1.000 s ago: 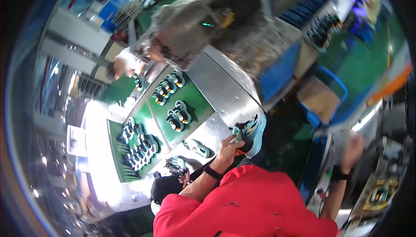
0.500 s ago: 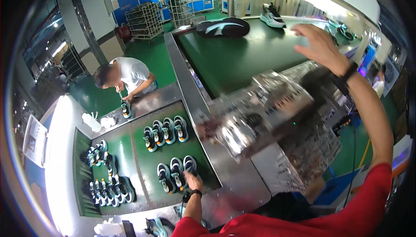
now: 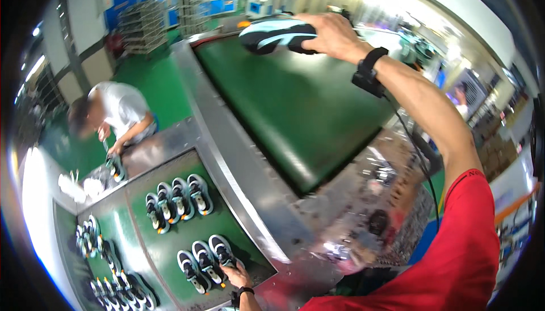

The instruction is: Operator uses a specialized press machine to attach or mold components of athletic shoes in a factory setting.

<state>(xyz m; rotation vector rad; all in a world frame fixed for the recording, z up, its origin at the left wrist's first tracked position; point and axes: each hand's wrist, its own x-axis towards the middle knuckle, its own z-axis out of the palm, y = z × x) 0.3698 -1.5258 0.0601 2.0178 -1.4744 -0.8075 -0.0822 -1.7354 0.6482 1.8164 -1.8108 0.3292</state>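
Observation:
At the far end of the green conveyor belt, my right hand (image 3: 334,35) is closed round one end of a sneaker (image 3: 271,35). This shoe lies tipped, its black and light-blue sole showing. Down at the lower left, my left hand (image 3: 237,277) has its fingers closed at the near end of another sneaker (image 3: 221,249), black with pale trim and an orange tab. That shoe is the rightmost of three in a row, beside two matching sneakers (image 3: 203,260) on a lower green belt. My left fingers are partly hidden against the shoe.
More sneakers (image 3: 179,198) stand farther along the lower belt, with others (image 3: 122,291) at left. A co-worker in white (image 3: 122,109) bends over a shoe (image 3: 115,168). A metal ledge (image 3: 227,166) divides the belts. Clear plastic-covered things (image 3: 363,214) lie at right.
My right hand has moved left across the belt, from open in the air to gripping the tipped sneaker. My left hand stays at the same shoe. The whole view has shifted.

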